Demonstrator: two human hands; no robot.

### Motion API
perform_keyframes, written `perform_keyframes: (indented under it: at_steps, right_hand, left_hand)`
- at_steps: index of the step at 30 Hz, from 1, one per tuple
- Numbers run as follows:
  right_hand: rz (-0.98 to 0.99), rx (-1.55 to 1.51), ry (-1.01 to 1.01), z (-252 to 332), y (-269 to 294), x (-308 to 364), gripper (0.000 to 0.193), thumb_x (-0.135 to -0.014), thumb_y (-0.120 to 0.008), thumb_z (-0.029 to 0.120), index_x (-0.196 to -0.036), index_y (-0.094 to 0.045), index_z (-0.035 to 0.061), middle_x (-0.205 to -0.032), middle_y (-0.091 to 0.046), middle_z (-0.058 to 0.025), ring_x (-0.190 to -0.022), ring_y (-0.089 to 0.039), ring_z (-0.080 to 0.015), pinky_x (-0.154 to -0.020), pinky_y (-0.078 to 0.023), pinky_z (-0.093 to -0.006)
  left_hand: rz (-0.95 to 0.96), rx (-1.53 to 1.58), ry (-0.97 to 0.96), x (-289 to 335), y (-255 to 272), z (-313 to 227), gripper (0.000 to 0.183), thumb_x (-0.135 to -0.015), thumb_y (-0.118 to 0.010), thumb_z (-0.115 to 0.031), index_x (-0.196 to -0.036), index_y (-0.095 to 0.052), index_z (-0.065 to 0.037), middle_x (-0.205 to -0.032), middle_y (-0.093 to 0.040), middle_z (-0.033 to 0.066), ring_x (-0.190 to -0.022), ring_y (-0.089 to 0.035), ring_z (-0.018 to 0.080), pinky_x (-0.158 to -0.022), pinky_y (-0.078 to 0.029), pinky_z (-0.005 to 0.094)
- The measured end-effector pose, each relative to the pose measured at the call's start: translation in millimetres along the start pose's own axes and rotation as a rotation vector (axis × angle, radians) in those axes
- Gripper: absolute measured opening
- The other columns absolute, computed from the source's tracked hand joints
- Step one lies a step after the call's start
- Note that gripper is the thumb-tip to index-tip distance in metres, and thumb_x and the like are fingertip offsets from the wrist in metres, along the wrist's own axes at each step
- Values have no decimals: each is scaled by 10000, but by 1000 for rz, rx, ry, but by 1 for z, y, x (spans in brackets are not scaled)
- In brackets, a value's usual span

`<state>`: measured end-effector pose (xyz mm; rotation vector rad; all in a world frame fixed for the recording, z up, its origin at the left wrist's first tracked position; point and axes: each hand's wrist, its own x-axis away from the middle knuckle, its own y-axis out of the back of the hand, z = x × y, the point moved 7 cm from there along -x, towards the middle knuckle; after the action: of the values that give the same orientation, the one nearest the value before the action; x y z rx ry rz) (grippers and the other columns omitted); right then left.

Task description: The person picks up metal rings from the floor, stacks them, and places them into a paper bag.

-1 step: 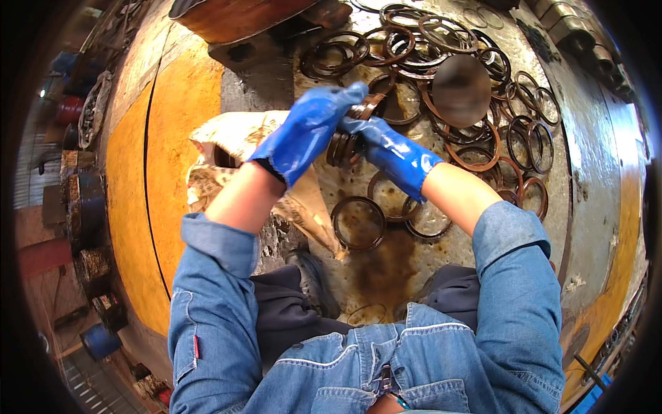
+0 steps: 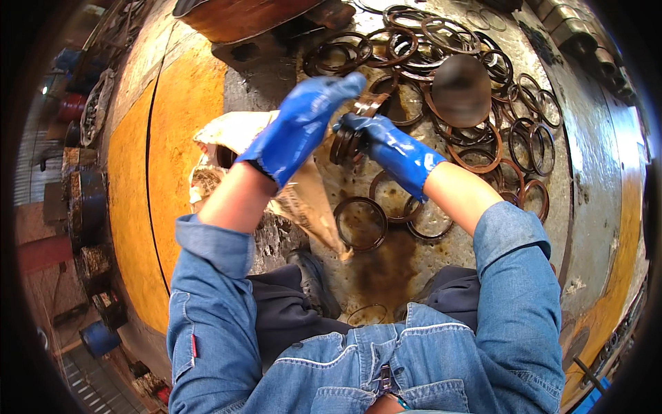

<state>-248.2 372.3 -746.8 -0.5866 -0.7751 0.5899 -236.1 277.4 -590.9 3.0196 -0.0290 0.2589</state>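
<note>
My right hand (image 2: 393, 152), in a wet blue glove, is closed around a bundle of brown, oily metal rings (image 2: 345, 143). The rings stand on edge, side by side, and some stick out above the fingers. My left hand (image 2: 300, 121), in a matching glove, is raised just left of the bundle. Its fingers stretch toward the upper right with a gap between them and the rings; the thumb is hard to make out. Beneath the left wrist lies a crumpled tan paper or cloth sheet (image 2: 310, 214).
Many loose rings (image 2: 452, 34) lie heaped on the oily floor ahead and to the right. One dark ring (image 2: 360, 224) lies nearer my feet. A rusty curved metal vessel (image 2: 248, 24) stands at the far left. Cylindrical parts (image 2: 569, 27) line the far right.
My left hand has drawn back to the left, away from the rings and my right hand. The right hand keeps its hold almost in place.
</note>
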Motion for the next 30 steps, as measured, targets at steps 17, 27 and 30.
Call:
perform_keyframes:
  at_steps: [17, 27, 30]
  right_hand:
    - [382, 895, 216, 74, -214, 44, 324, -837, -777, 221, -1068, -702, 7, -939, -707, -43, -848, -650, -113, -732, -520, -275]
    - [886, 972, 47, -39, -323, 7, 323, -874, -772, 178, -1145, -704, 15, -967, -725, -91, -895, -657, -161, -850, -508, -302]
    - [746, 974, -271, -76, -275, -22, 339, -866, -772, 187, -1164, -695, 43, -960, -721, -68, -894, -648, -155, -857, -508, -324]
  left_hand:
    - [-614, -493, 411, 199, 227, 21, 453, -888, -685, -458, -1030, -769, -37, -1020, -672, 209, -971, -658, 338, -894, -501, 376]
    - [-170, -1156, 346, 241, 260, 74, 241, -925, -582, -259, -953, -754, -92, -817, -697, 219, -771, -687, 355, -709, -539, 436]
    - [-245, -161, 866, 276, 257, 125, 370, -905, -663, -375, -857, -695, -10, -724, -669, 80, -575, -614, 134, -565, -495, 275]
